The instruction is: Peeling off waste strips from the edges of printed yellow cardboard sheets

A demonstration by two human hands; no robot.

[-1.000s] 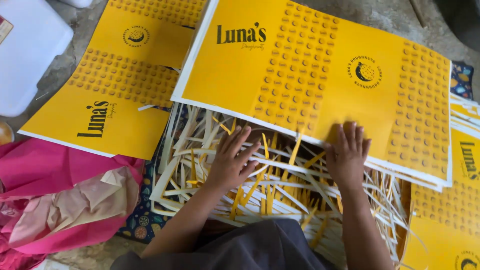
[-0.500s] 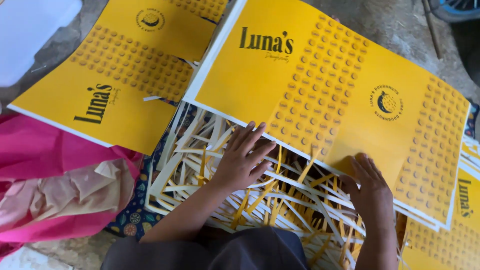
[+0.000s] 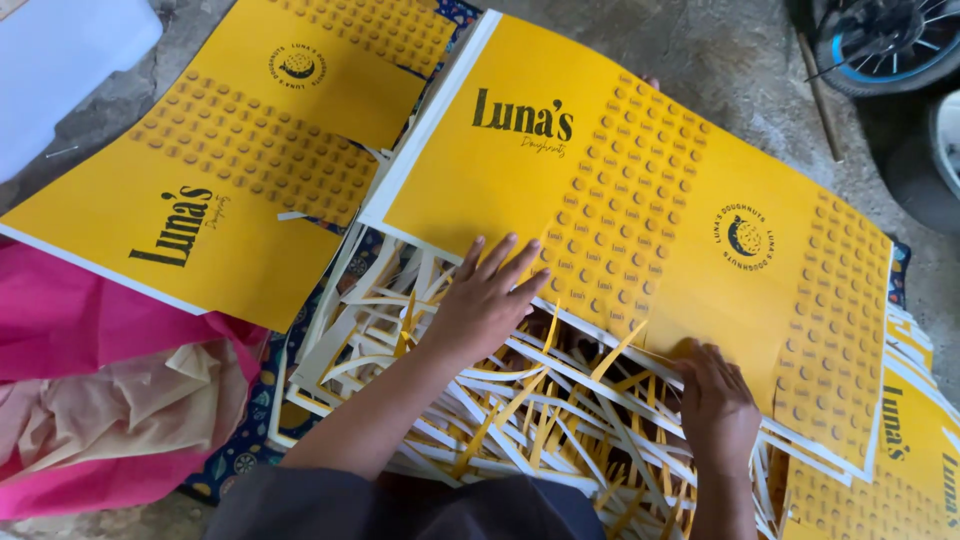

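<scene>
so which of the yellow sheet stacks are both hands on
The middle stack, the one lying over the cut strips. The left hand and right hand press its near edge; the left stack lies untouched.

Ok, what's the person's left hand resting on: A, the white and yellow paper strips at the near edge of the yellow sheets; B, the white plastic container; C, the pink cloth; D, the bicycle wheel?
A: the left hand lies flat on the tangle of paper strips, its fingertips reaching the near edge of the yellow printed sheets.

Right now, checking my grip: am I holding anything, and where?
Nothing is gripped. Left hand lies flat on the yellow printed sheet stack's near edge; right hand presses there too.
</scene>
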